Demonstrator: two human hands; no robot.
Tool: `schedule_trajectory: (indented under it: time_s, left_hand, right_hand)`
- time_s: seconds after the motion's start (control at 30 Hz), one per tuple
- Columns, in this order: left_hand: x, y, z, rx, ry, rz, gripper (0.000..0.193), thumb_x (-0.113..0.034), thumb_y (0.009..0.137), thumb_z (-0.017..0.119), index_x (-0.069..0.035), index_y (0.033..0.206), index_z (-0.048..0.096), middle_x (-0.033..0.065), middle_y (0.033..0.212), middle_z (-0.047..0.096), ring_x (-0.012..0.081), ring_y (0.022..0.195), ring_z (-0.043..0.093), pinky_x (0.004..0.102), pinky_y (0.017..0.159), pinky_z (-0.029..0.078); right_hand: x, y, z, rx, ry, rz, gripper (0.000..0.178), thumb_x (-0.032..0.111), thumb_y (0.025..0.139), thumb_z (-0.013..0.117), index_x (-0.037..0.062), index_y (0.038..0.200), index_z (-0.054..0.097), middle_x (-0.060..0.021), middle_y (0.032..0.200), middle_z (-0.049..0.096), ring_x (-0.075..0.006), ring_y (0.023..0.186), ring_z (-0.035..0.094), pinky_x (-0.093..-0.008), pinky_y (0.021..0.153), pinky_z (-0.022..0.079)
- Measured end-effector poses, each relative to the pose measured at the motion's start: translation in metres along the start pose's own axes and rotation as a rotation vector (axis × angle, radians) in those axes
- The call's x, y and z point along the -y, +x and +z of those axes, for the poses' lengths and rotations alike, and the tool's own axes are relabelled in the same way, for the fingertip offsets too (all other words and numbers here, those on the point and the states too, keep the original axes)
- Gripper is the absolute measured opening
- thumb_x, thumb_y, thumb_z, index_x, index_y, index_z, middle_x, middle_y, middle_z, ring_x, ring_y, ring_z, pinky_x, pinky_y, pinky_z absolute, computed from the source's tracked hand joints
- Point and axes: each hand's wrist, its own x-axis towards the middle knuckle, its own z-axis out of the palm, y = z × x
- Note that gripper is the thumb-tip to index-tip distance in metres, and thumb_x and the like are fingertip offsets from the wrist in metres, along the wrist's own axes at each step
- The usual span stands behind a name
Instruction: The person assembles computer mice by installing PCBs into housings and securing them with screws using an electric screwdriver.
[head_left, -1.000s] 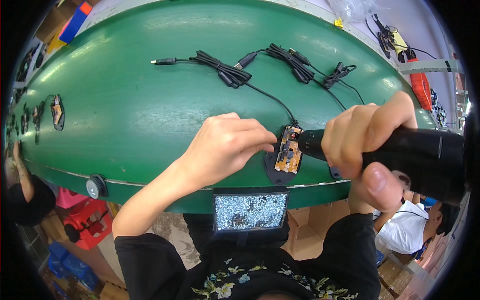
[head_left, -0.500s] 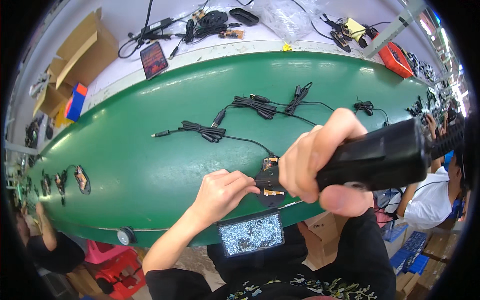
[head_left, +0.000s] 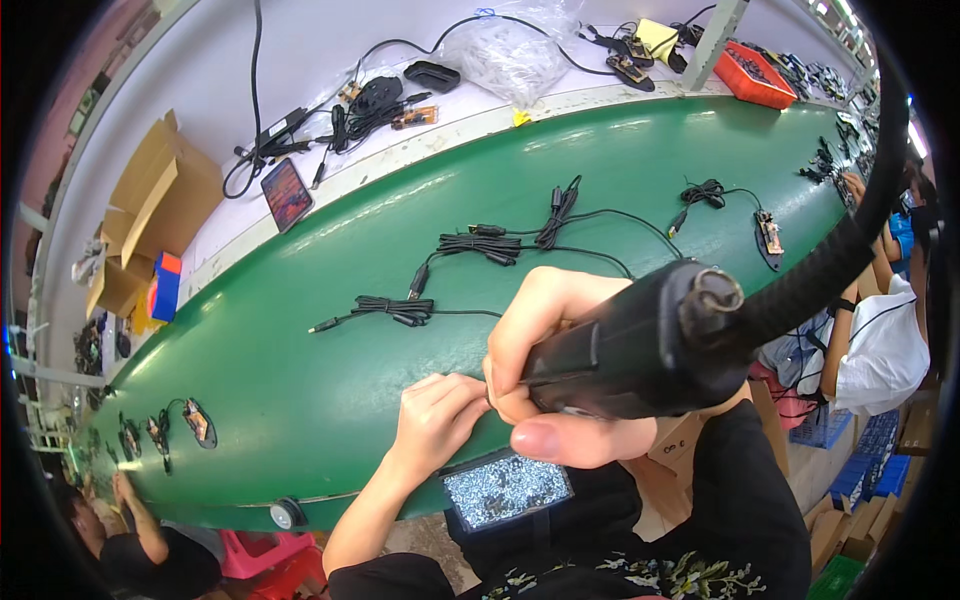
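My right hand [head_left: 540, 340] is wrapped round a black corded electric screwdriver [head_left: 640, 345], its thumb along the underside. The tool's rear end and thick ribbed cable point up to the right, while its tip is hidden behind my fingers. Close beside that tip, the fingers of my left hand [head_left: 436, 420] are pinched together; what they hold, if anything, does not show. The workpiece under my hands is covered now. A bundled black cable [head_left: 395, 308] runs toward it across the green belt. Below my hands sits a dark-rimmed tray of tiny silvery screws [head_left: 508, 490].
Further bundled cables [head_left: 480, 247] lie beyond my hands on the green belt [head_left: 300, 400]. Opened mouse bases with circuit boards [head_left: 200, 424] stand left, another [head_left: 768, 238] right. The back shelf holds a phone [head_left: 287, 195], a carton [head_left: 165, 190] and a red bin [head_left: 752, 75]. Co-workers sit at both sides.
My right hand and the screwdriver have swung left and toward me, now hiding the round black mouse base. The left hand stays pinched beside it. The whole view has shifted slightly.
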Motion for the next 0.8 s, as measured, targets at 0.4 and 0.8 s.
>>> schedule_trajectory:
  time_s: [0.4, 0.8]
  left_hand:
    - [-0.001, -0.001, 0.003, -0.089, -0.098, 0.014, 0.017, -0.02, 0.075, 0.079, -0.008, 0.08, 0.067, 0.0014, 0.077, 0.065, 0.0205, 0.065, 0.061, 0.0325, 0.059, 0.047]
    - [0.127, -0.121, -0.237, -0.097, 1.152, -0.807, 0.054, -0.03, 0.093, 0.063, -0.002, 0.137, 0.047, 0.0276, 0.14, 0.047, 0.0432, 0.129, 0.045, 0.0487, 0.108, 0.038]
  right_hand:
    - [0.001, -0.001, 0.026, -0.242, 0.198, 0.099, 0.039, 0.02, 0.083, 0.076, 0.0054, 0.098, 0.043, -0.0029, 0.059, 0.053, -0.0153, 0.05, 0.052, -0.0302, 0.05, 0.045]
    - [0.007, 0.003, 0.015, -0.315, 0.046, -0.011, 0.04, 0.026, 0.079, 0.073, 0.0083, 0.094, 0.04, 0.0019, 0.055, 0.049, -0.0092, 0.038, 0.046, -0.0223, 0.04, 0.042]
